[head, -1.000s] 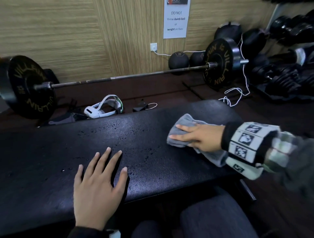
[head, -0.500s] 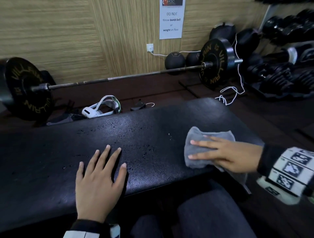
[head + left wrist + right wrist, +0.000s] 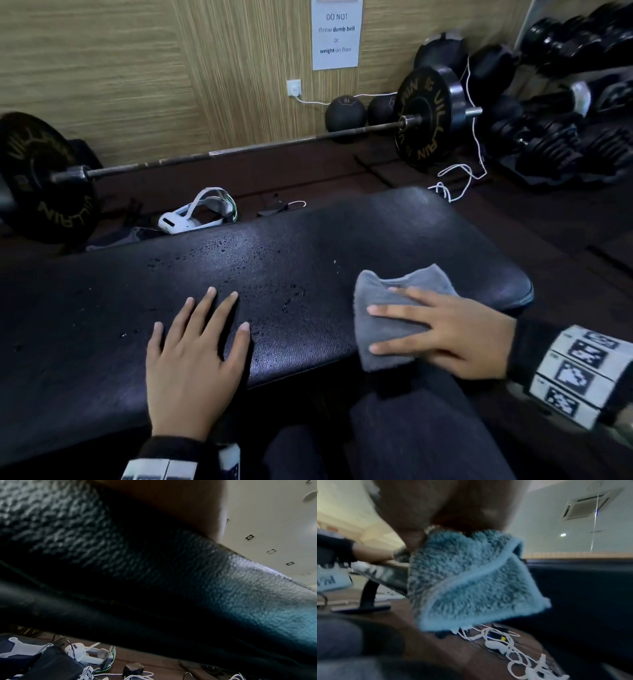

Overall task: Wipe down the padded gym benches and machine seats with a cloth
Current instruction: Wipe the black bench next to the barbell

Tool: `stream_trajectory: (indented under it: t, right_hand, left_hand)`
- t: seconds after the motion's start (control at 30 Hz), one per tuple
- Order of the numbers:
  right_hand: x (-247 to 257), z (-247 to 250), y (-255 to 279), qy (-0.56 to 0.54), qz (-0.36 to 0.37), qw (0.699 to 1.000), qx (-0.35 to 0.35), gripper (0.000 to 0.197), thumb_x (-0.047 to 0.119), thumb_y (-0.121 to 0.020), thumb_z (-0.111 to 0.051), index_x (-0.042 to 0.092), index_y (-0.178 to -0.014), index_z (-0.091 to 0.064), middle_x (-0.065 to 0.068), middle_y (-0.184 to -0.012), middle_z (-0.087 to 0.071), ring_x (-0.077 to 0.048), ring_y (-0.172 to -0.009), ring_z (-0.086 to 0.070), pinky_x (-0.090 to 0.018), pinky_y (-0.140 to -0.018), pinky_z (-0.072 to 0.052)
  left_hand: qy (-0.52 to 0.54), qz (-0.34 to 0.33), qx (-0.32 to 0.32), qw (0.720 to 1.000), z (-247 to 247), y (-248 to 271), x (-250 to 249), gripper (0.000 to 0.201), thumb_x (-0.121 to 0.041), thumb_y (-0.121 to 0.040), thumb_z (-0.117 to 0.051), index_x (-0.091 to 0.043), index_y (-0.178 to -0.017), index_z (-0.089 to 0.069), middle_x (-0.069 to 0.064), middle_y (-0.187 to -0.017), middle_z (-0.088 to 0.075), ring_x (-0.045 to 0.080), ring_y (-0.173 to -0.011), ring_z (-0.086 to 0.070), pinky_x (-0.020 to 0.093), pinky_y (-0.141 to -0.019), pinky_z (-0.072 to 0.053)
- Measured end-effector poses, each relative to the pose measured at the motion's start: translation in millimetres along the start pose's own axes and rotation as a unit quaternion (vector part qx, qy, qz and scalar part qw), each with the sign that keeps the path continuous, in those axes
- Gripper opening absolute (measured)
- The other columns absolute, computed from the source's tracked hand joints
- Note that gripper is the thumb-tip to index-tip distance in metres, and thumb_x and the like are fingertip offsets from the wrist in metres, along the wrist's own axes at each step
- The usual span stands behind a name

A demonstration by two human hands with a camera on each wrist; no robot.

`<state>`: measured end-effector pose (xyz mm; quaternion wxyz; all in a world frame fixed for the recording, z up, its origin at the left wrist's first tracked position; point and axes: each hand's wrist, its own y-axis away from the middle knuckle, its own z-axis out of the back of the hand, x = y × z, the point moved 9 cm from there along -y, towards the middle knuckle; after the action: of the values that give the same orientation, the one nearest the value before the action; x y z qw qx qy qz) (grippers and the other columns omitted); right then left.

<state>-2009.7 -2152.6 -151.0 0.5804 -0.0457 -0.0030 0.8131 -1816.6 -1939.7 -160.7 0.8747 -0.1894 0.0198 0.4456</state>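
A black padded bench [image 3: 308,246] lies across the head view, with water droplets on its middle. My right hand [image 3: 442,329] presses a grey cloth [image 3: 383,308] flat onto the bench's near right edge, fingers straight; part of the cloth [image 3: 471,577] hangs over the edge. My left hand [image 3: 195,353] rests flat on the bench top near the front edge, fingers spread, holding nothing. The left wrist view shows the bench's textured side [image 3: 188,577] close up.
Behind the bench a loaded barbell [image 3: 239,150] lies along the wall. A white headset [image 3: 195,216] and a charger with cables [image 3: 459,178] sit on the floor. Dumbbells [image 3: 555,137] fill a rack at the right. My knees [image 3: 394,438] are under the bench's front edge.
My right hand slid the cloth from the bench's far right side toward me to the near right edge. The left hand stayed flat in place.
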Motion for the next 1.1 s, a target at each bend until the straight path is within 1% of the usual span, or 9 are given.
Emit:
stream_trajectory:
  t: [0.07,0.13,0.27,0.37,0.47,0.57,0.7,0.8,1.1]
  right_hand:
    - [-12.0,-4.1,21.4,0.052,0.003,0.999,-0.005,0.06,0.025,-0.087,-0.051,0.048,-0.138,-0.034,0.003,-0.154,-0.024,-0.035,-0.139,-0.023,-0.057,-0.105,-0.028]
    - [-16.3,-8.8,29.4,0.104,0.017,0.994,-0.014,0.054,0.029,-0.09,-0.049,0.052,-0.137,-0.035,0.001,-0.153,-0.026,-0.043,-0.139,-0.02,-0.065,-0.099,-0.031]
    - [3.5,-12.0,4.3,0.139,0.061,0.987,-0.053,0.05,0.032,-0.09,-0.055,0.055,-0.132,-0.04,0.002,-0.152,-0.029,-0.044,-0.135,-0.027,-0.06,-0.1,-0.036]
    - [39.9,-14.0,-33.2,0.147,0.106,0.98,-0.087,0.045,0.026,-0.093,-0.046,0.051,-0.131,-0.044,0.001,-0.15,-0.033,-0.045,-0.132,-0.033,-0.059,-0.099,-0.037]
    - [64.9,-17.8,-61.8,0.135,0.126,0.978,-0.094,0.044,0.024,-0.095,-0.043,0.049,-0.131,-0.045,0.003,-0.152,-0.03,-0.045,-0.132,-0.033,-0.059,-0.1,-0.036]
    - [59.4,-15.9,-53.5,0.135,0.143,0.975,-0.102,0.043,0.023,-0.092,-0.051,0.048,-0.127,-0.05,0.007,-0.151,-0.029,-0.042,-0.134,-0.032,-0.055,-0.104,-0.034]
    - [15.6,-11.4,-2.4,0.139,0.106,0.978,-0.115,0.037,0.027,-0.096,-0.049,0.049,-0.126,-0.051,0.008,-0.15,-0.031,-0.038,-0.136,-0.03,-0.05,-0.108,-0.031]
    - [-2.9,-11.9,20.8,0.15,0.064,0.98,-0.111,0.045,0.024,-0.096,-0.051,0.051,-0.131,-0.044,0.009,-0.151,-0.03,-0.038,-0.136,-0.031,-0.053,-0.105,-0.035]
    - [49.6,-14.8,-49.8,0.14,0.092,0.979,-0.118,0.044,0.026,-0.094,-0.047,0.051,-0.13,-0.045,0.005,-0.151,-0.029,-0.042,-0.132,-0.035,-0.058,-0.1,-0.037]
  left_hand:
    - [-0.004,-0.001,0.001,1.0,-0.7,0.1,-0.7,0.058,-0.058,-0.088,-0.032,-0.039,-0.138,-0.053,-0.007,-0.149,-0.048,0.02,-0.14,-0.042,0.052,-0.112,-0.027]
    - [-0.004,-0.001,0.001,1.0,-0.8,0.1,-1.5,0.058,-0.058,-0.088,-0.032,-0.038,-0.138,-0.053,-0.006,-0.149,-0.048,0.021,-0.139,-0.042,0.054,-0.112,-0.027]
    - [-0.01,-0.001,0.006,1.0,-1.5,-0.3,-2.5,0.059,-0.058,-0.088,-0.031,-0.037,-0.138,-0.053,-0.005,-0.149,-0.048,0.022,-0.139,-0.043,0.054,-0.112,-0.027]
    - [-0.011,-0.001,0.008,1.0,-1.3,-0.2,-1.5,0.059,-0.058,-0.088,-0.031,-0.038,-0.139,-0.053,-0.006,-0.149,-0.048,0.022,-0.139,-0.042,0.054,-0.112,-0.027]
    - [-0.006,-0.004,0.005,1.0,0.5,-0.1,-1.2,0.059,-0.058,-0.088,-0.032,-0.038,-0.139,-0.053,-0.006,-0.149,-0.048,0.021,-0.139,-0.043,0.054,-0.111,-0.028]
    - [-0.003,-0.002,0.006,1.0,0.9,0.3,-0.3,0.059,-0.059,-0.088,-0.032,-0.04,-0.139,-0.052,-0.008,-0.149,-0.047,0.02,-0.14,-0.042,0.052,-0.112,-0.028]
    - [-0.002,-0.002,0.009,1.0,0.2,0.8,0.4,0.058,-0.059,-0.088,-0.032,-0.041,-0.14,-0.05,-0.009,-0.15,-0.046,0.018,-0.141,-0.04,0.052,-0.113,-0.026]
    - [-0.002,-0.002,0.01,1.0,-0.4,0.3,-0.4,0.059,-0.058,-0.088,-0.032,-0.039,-0.14,-0.051,-0.007,-0.15,-0.047,0.02,-0.14,-0.041,0.053,-0.113,-0.027]
    - [-0.002,0.005,0.012,1.0,0.0,-3.3,-1.3,0.058,-0.058,-0.086,-0.034,-0.039,-0.137,-0.054,-0.007,-0.148,-0.049,0.021,-0.138,-0.044,0.055,-0.112,-0.029]
